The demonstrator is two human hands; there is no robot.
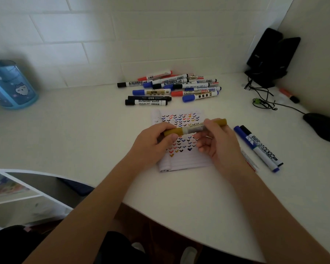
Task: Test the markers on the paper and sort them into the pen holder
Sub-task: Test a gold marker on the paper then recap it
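Note:
A gold marker (pixel 193 127) lies level between both hands, just above the paper (pixel 181 161). My left hand (pixel 152 143) grips its gold cap end, and my right hand (pixel 215 141) grips the barrel near the other end. The paper is a lined notepad covered with small red, blue, black and gold check marks. A pile of several markers (pixel 171 86) lies behind it by the wall. A blue and a black marker (pixel 259 147) lie side by side right of the pad. The blue pen holder (pixel 11 86) stands at the far left.
A black mouse (pixel 324 126) and its cable sit at the right edge, with a black stand (pixel 271 56) in the back right corner and a red marker (pixel 289 95) near it. The white desk curves away at the front. A tiled wall runs behind.

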